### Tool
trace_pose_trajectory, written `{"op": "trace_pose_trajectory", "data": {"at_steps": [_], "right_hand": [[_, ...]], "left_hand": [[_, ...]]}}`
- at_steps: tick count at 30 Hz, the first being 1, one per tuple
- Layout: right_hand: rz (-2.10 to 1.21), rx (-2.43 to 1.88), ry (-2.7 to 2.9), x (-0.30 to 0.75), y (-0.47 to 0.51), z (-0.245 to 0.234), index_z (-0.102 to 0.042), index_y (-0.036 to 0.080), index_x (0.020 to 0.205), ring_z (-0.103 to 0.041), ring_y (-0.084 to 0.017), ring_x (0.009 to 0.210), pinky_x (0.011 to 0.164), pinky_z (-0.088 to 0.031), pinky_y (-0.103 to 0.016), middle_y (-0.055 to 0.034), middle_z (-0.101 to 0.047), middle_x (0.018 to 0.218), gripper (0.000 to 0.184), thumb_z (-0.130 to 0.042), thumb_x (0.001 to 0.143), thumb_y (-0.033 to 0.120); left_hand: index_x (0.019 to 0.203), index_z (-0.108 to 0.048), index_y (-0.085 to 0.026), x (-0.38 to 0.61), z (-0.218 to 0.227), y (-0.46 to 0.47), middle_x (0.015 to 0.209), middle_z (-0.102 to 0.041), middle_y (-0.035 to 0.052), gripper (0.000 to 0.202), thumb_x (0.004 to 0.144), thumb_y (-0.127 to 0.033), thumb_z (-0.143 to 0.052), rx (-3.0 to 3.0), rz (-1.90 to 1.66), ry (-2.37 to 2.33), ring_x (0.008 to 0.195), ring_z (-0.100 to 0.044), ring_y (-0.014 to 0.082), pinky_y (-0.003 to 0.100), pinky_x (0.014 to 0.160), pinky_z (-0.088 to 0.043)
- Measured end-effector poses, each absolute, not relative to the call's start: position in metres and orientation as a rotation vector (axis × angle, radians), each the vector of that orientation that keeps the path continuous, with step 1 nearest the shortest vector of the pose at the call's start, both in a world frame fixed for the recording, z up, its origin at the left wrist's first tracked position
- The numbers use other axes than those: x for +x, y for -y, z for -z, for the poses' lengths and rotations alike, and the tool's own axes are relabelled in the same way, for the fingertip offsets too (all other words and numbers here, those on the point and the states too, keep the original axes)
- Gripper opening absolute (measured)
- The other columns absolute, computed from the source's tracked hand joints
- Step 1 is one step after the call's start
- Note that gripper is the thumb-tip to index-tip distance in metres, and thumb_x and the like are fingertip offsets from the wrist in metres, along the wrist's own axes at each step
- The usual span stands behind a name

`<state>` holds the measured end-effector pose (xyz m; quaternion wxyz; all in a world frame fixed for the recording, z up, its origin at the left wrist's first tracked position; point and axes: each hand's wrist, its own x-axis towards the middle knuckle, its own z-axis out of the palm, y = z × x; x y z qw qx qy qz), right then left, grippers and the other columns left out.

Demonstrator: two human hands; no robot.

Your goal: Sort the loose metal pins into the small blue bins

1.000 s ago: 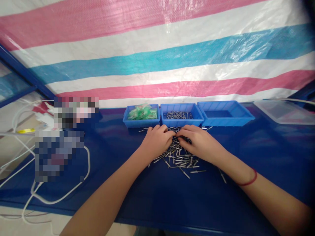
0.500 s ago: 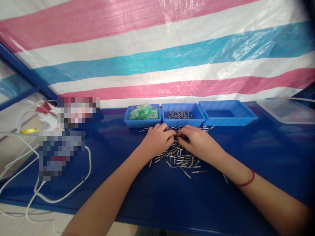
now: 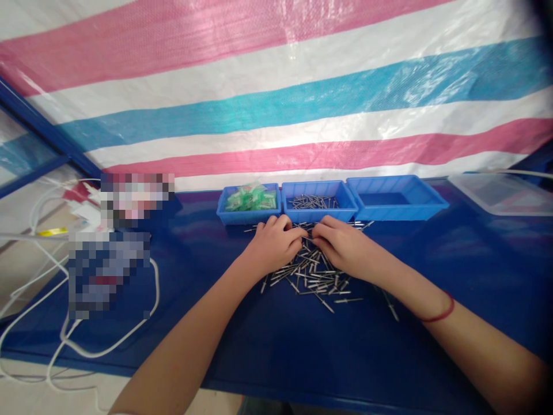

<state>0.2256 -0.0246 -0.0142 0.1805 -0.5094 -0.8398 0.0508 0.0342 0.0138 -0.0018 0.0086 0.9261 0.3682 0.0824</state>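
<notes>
A loose pile of small metal pins lies on the blue table in front of three blue trays. My left hand and my right hand rest side by side on the far part of the pile, fingers curled and fingertips almost meeting. Each seems to pinch pins, but what is between the fingers is too small to make out. The middle tray holds more metal pins. Green pieces fill the left tray. The right tray looks empty.
A striped pink, white and blue tarp hangs behind the trays. White cables loop over the table's left part beside blurred items. A clear plastic lid or tray sits at the far right. A red band circles my right wrist.
Both hands have shifted slightly away from me toward the trays, staying together on the pile. Little else differs.
</notes>
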Motion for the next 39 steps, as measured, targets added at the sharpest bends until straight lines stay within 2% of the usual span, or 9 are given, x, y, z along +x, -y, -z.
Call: {"op": "trace_pose_trajectory", "data": {"at_steps": [4, 10, 16, 22, 29, 32, 37, 39], "right_hand": [[-0.228, -1.418, 2.337, 0.241, 0.028, 0.007, -0.054, 0.018, 0.083, -0.054, -0.018, 0.073, 0.067, -0.041, -0.031, -0.0058, -0.053, 0.082, 0.017, -0.04, 0.091, 0.018], [-0.281, -1.524, 2.304, 0.253, 0.028, 0.003, -0.052, 0.019, 0.081, -0.056, -0.018, 0.073, 0.07, -0.04, -0.031, -0.0046, -0.055, 0.08, 0.017, -0.04, 0.092, 0.023], [-0.25, -1.615, 2.285, 0.251, 0.027, 0.007, -0.053, 0.019, 0.082, -0.056, -0.019, 0.075, 0.069, -0.038, -0.031, -0.0047, -0.056, 0.081, 0.019, -0.038, 0.093, 0.026], [-0.231, -1.655, 2.325, 0.244, 0.029, 0.012, -0.054, 0.019, 0.083, -0.057, -0.018, 0.074, 0.066, -0.036, -0.03, -0.0041, -0.057, 0.08, 0.018, -0.04, 0.092, 0.025], [-0.279, -1.676, 2.317, 0.24, 0.03, 0.009, -0.057, 0.019, 0.081, -0.057, -0.017, 0.071, 0.063, -0.037, -0.029, -0.0032, -0.056, 0.079, 0.02, -0.042, 0.091, 0.029], [-0.289, -1.678, 2.297, 0.239, 0.03, 0.009, -0.058, 0.02, 0.082, -0.057, -0.017, 0.068, 0.062, -0.038, -0.03, -0.0032, -0.057, 0.079, 0.02, -0.044, 0.091, 0.031], [-0.271, -1.55, 2.178, 0.232, 0.034, 0.01, -0.062, 0.02, 0.1, -0.059, -0.018, 0.075, 0.068, -0.042, -0.031, -0.0057, -0.061, 0.09, 0.022, -0.046, 0.091, 0.033], [-0.32, -1.445, 2.145, 0.228, 0.036, 0.009, -0.064, 0.02, 0.096, -0.06, -0.018, 0.078, 0.071, -0.042, -0.031, -0.0059, -0.062, 0.091, 0.022, -0.045, 0.093, 0.031]], "left_hand": [[0.108, -0.063, -0.03, 0.035, 0.004, -0.014, 0.104, -0.052, 0.0041, 0.027, 0.094, -0.031, -0.04, 2.911, -0.313, -1.125, 0.094, -0.046, 0.0211, 0.032, 0.071, -0.036], [0.108, -0.065, -0.034, 0.036, 0.005, -0.015, 0.112, -0.053, 0.0037, 0.026, 0.095, -0.035, -0.042, 2.925, -0.367, -1.101, 0.098, -0.046, 0.0217, 0.033, 0.074, -0.034], [0.096, -0.068, -0.028, 0.037, 0.001, -0.013, 0.112, -0.055, 0.004, 0.025, 0.093, -0.039, -0.045, 2.893, -0.35, -1.099, 0.099, -0.046, 0.0218, 0.033, 0.073, -0.034], [0.097, -0.069, -0.034, 0.038, 0.001, -0.012, 0.113, -0.056, 0.0012, 0.019, 0.088, -0.036, -0.053, 2.762, -0.332, -1.243, 0.1, -0.045, 0.0241, 0.036, 0.075, -0.036], [0.088, -0.072, -0.031, 0.037, -0.004, -0.01, 0.111, -0.057, 0.0018, 0.017, 0.087, -0.037, -0.056, 2.735, -0.243, -1.28, 0.102, -0.044, 0.0253, 0.038, 0.076, -0.035], [0.086, -0.07, -0.027, 0.037, -0.003, -0.008, 0.108, -0.057, 0.0033, 0.018, 0.089, -0.034, -0.054, 2.789, -0.224, -1.278, 0.101, -0.045, 0.025, 0.037, 0.074, -0.034], [0.092, -0.063, -0.021, 0.04, -0.005, -0.003, 0.104, -0.061, 0.0045, 0.021, 0.095, -0.028, -0.044, 2.88, -0.359, -1.26, 0.099, -0.049, 0.0226, 0.038, 0.076, -0.031], [0.096, -0.06, -0.021, 0.042, -0.007, -0.001, 0.098, -0.065, 0.0024, 0.021, 0.097, -0.027, -0.04, 2.848, -0.441, -1.212, 0.094, -0.052, 0.0206, 0.039, 0.079, -0.031]]}}
